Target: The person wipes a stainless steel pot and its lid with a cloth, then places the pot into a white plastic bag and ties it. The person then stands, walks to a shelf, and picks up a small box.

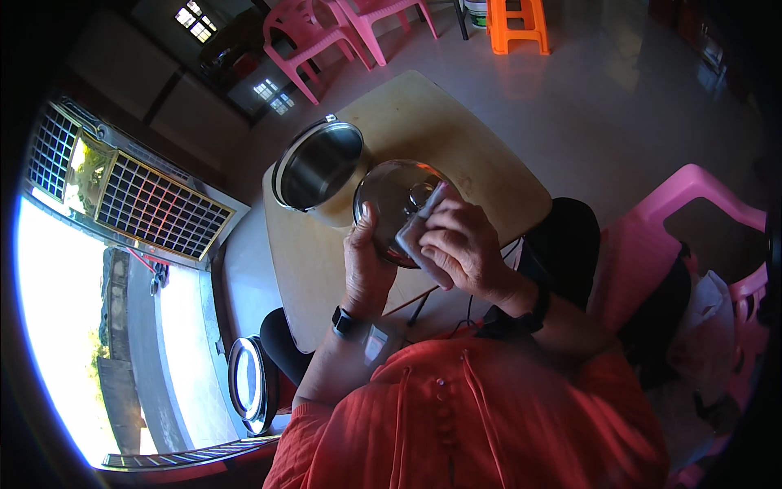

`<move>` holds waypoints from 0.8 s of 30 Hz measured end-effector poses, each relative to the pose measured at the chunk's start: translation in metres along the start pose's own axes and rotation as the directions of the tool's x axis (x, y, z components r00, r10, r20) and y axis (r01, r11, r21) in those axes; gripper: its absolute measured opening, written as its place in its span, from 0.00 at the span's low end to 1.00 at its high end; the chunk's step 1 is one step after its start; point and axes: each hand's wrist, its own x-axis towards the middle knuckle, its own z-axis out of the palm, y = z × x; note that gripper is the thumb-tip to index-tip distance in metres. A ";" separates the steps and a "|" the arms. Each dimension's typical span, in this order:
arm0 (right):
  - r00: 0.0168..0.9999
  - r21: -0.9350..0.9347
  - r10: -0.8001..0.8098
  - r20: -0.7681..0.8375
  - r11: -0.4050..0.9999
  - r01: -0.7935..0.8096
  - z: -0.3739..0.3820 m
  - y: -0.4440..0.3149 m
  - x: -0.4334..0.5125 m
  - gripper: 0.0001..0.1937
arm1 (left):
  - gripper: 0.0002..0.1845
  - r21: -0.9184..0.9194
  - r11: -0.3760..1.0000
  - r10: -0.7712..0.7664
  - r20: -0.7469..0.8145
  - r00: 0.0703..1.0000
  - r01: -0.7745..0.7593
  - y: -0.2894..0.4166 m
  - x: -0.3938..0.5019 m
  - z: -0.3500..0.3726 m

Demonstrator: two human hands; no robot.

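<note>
My left hand (368, 263) grips the near left rim of a round, see-through pot lid (391, 189), its thumb lying on top. Over the lid's right side, my right hand (458, 247) presses a folded greyish-pink cloth (416, 235), fingers bent around it. A round knob (421, 194) rises from the lid beside the cloth. Just left of the lid, a deep stainless steel pot (321, 165) with a raised handle stands uncovered on the wooden table (421, 116). The pot looks empty inside. The lid is held above the table and overlaps the pot's right side in view.
A pink plastic chair (623, 244) stands close on the right, with bags (702, 324) on it. Beyond the table are more pink chairs (305, 49) and an orange plastic stool (519, 27). A round, shiny-rimmed object (247, 379) is at lower left. Cables hang below the table's near edge.
</note>
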 end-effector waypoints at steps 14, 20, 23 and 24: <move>0.970 0.009 0.226 -0.086 0.974 -0.226 0.013 0.031 0.009 0.21 | 0.30 -0.119 0.990 -0.080 -0.056 0.995 0.073 -0.008 -0.005 -0.006; 0.969 0.060 0.224 -0.104 0.974 -0.219 0.014 0.048 0.002 0.16 | 0.29 -0.009 0.991 -0.131 -0.086 0.988 0.130 -0.018 -0.009 -0.017; 0.921 0.130 0.359 -0.153 0.931 -0.341 0.014 0.050 0.002 0.10 | 0.28 -0.009 0.994 -0.108 -0.054 0.993 0.108 -0.023 -0.013 -0.014; 0.914 0.120 0.366 -0.175 0.929 -0.350 0.013 0.049 0.003 0.08 | 0.29 -0.005 0.993 -0.118 -0.054 0.992 0.118 -0.024 -0.013 -0.013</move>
